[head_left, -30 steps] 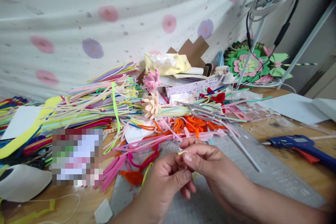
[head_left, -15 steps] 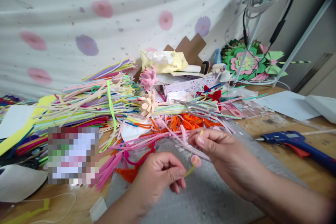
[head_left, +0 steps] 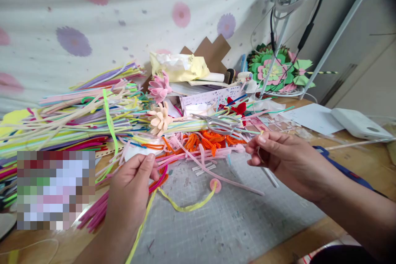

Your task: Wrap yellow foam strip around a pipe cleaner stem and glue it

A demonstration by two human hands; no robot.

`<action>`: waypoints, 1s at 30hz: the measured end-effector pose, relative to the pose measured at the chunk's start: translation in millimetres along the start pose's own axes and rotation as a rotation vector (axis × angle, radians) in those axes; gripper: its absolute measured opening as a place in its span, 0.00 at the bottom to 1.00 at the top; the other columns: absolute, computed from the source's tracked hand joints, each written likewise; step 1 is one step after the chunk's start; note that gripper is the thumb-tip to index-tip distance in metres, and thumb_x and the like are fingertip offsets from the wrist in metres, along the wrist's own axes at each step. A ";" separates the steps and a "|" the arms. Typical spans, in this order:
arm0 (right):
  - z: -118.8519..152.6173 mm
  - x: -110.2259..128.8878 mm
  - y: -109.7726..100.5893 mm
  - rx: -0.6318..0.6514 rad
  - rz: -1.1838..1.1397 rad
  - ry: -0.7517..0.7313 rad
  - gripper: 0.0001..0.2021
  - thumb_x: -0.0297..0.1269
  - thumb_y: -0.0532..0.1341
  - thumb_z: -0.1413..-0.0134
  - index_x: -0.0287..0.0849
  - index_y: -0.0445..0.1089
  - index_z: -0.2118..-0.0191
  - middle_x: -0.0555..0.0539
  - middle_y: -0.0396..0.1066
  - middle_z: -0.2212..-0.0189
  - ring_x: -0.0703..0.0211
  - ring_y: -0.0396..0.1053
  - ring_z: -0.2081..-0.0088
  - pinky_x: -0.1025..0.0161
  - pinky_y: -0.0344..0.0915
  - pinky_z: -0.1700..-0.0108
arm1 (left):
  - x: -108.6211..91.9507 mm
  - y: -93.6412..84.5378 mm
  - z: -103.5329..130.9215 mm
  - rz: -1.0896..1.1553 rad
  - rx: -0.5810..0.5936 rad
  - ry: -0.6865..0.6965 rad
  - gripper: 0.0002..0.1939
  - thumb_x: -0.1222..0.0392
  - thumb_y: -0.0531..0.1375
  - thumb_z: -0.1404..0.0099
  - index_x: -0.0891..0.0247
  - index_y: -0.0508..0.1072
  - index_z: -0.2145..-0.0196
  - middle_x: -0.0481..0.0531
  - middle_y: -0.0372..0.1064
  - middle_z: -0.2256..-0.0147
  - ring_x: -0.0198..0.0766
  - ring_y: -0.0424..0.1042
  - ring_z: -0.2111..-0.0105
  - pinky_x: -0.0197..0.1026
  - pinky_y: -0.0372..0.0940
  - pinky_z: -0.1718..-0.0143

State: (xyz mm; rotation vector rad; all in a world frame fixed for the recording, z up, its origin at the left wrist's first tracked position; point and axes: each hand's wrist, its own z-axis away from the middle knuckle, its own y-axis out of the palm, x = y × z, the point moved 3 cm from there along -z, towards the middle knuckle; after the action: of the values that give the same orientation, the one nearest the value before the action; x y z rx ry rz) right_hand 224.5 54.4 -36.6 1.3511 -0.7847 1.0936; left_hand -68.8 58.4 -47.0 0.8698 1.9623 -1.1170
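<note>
My left hand [head_left: 136, 179] is closed, thumb against the fingers, at the left of the grey cutting mat [head_left: 198, 231]. A narrow yellow ribbon [head_left: 192, 208] bends just under its fingertips, with one length running down past the wrist. The other length sags rightward to a small pink disc [head_left: 215, 185] between my hands. On the right, my right hand [head_left: 275, 152] pinches thumb and index finger together. A tiny yellow tip [head_left: 262, 133] shows between them; the rest of it is hidden. Pink and orange pipe cleaners [head_left: 213, 142] lie just beyond both hands.
Bundles of coloured pipe cleaners [head_left: 77, 119] crowd the left and back. Scissors [head_left: 219, 123] rest on stems beside a peach flower [head_left: 160, 119] and a pink flower [head_left: 160, 86]. A blue glue gun [head_left: 343, 169] lies behind my right forearm, near a white box [head_left: 360, 123].
My hands have moved apart, left hand leftward and right hand slightly rightward. More yellow ribbon shows between the left hand and the pink disc. The camera view has shifted right.
</note>
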 end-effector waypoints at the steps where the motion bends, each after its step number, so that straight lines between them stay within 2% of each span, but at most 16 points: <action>1: 1.3 -1.3 1.7 0.012 0.023 0.015 0.09 0.40 0.65 0.47 0.40 0.73 0.73 0.50 0.73 0.72 0.68 0.68 0.75 0.69 0.64 0.69 | 1.2 1.5 0.8 -0.003 0.043 -0.009 0.14 0.55 0.55 0.35 0.60 0.68 0.77 0.43 0.64 0.80 0.35 0.64 0.76 0.38 0.58 0.72; 3: 4.4 -6.2 9.9 0.037 0.055 0.048 0.10 0.40 0.66 0.50 0.39 0.72 0.75 0.50 0.73 0.74 0.69 0.66 0.76 0.70 0.62 0.71 | 1.2 6.7 6.3 0.026 0.145 -0.007 0.07 0.56 0.59 0.37 0.59 0.71 0.72 0.44 0.68 0.76 0.36 0.66 0.74 0.38 0.58 0.72; 5: 7.5 -13.8 22.4 0.066 0.073 0.082 0.12 0.41 0.68 0.52 0.39 0.70 0.76 0.51 0.72 0.76 0.69 0.65 0.77 0.70 0.61 0.72 | -4.8 12.5 15.9 0.078 0.229 0.088 0.01 0.61 0.60 0.38 0.57 0.72 0.67 0.44 0.70 0.71 0.37 0.68 0.70 0.38 0.61 0.68; 8: 10.3 -28.4 43.2 0.125 0.123 0.136 0.14 0.43 0.69 0.56 0.38 0.69 0.78 0.50 0.71 0.77 0.68 0.64 0.77 0.69 0.60 0.72 | -20.3 20.1 32.8 0.193 0.359 0.302 0.08 0.68 0.61 0.40 0.55 0.73 0.65 0.45 0.69 0.67 0.37 0.68 0.65 0.38 0.63 0.62; 10: 10.9 -38.3 56.0 0.180 0.163 0.177 0.16 0.45 0.70 0.59 0.38 0.69 0.77 0.50 0.71 0.78 0.68 0.63 0.77 0.68 0.60 0.72 | -27.6 23.1 40.6 0.256 0.440 0.351 0.10 0.70 0.61 0.40 0.56 0.74 0.64 0.46 0.69 0.68 0.37 0.69 0.66 0.38 0.64 0.63; 12: 11.0 -46.5 67.2 0.239 0.175 0.214 0.17 0.47 0.71 0.61 0.38 0.69 0.78 0.51 0.69 0.79 0.67 0.62 0.77 0.67 0.59 0.71 | -31.2 23.4 43.4 0.289 0.469 0.351 0.10 0.70 0.62 0.41 0.57 0.75 0.63 0.47 0.69 0.68 0.37 0.69 0.66 0.38 0.65 0.64; 18: 8.1 -53.7 86.4 0.304 0.135 0.264 0.17 0.46 0.71 0.63 0.38 0.68 0.79 0.52 0.68 0.81 0.68 0.61 0.77 0.68 0.57 0.72 | -37.1 18.1 37.0 0.316 0.459 0.425 0.08 0.72 0.62 0.42 0.61 0.76 0.67 0.49 0.68 0.71 0.37 0.69 0.69 0.40 0.65 0.67; 24: 5.4 -54.8 93.3 0.331 0.037 0.306 0.17 0.45 0.71 0.62 0.38 0.68 0.79 0.51 0.70 0.80 0.67 0.63 0.77 0.68 0.58 0.71 | -47.1 10.9 34.2 0.153 0.373 0.603 0.11 0.76 0.61 0.45 0.63 0.75 0.68 0.51 0.69 0.73 0.38 0.68 0.71 0.43 0.65 0.68; 30: 4.4 -58.9 97.7 0.354 0.031 0.341 0.17 0.46 0.71 0.62 0.38 0.68 0.79 0.52 0.70 0.80 0.67 0.62 0.77 0.68 0.58 0.70 | -50.2 6.5 37.6 0.020 0.297 0.671 0.10 0.76 0.60 0.47 0.61 0.72 0.72 0.49 0.68 0.77 0.38 0.65 0.73 0.44 0.65 0.69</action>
State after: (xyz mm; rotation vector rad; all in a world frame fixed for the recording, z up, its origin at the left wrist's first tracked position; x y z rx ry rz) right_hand 114.4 30.8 -56.2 1.3917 -0.3729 1.4900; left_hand -28.0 17.1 -22.4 1.5797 2.3284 -1.2271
